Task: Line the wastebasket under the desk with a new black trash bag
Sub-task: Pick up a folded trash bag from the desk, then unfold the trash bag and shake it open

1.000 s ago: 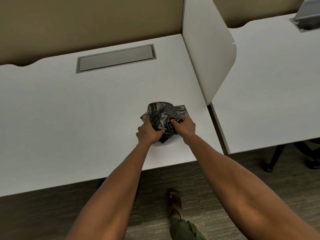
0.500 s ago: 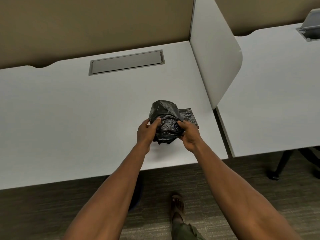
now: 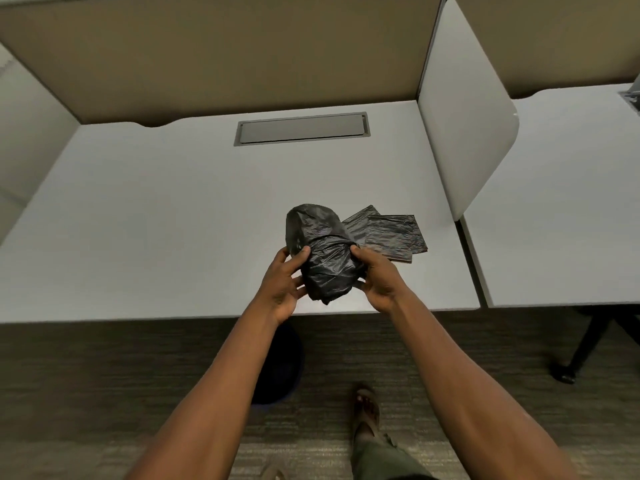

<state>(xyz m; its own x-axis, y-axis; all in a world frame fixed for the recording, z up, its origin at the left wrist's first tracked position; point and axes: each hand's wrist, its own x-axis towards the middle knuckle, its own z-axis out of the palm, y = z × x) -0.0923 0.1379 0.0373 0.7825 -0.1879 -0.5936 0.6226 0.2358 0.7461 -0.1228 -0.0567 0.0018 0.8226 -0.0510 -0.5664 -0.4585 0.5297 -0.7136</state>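
A crumpled black trash bag [image 3: 323, 252] is held between both hands above the front part of the white desk [image 3: 173, 220]. My left hand [image 3: 282, 284] grips its left side and my right hand [image 3: 379, 280] grips its right side. Folded flat black bags [image 3: 391, 233] lie on the desk just behind and to the right of it. The dark wastebasket [image 3: 280, 365] stands on the carpet at the desk's front edge, partly hidden by my left forearm.
A grey cable hatch [image 3: 301, 128] is set in the desk near the tan back panel. A white divider [image 3: 464, 126] separates a second desk [image 3: 561, 202] on the right. Black chair legs [image 3: 581, 344] stand at right. My sandalled foot [image 3: 367, 410] is on the carpet.
Both hands have lifted the crumpled bag off the desk and drawn it toward me, exposing the folded bags behind it. The view has pulled back, and the wastebasket shows more.
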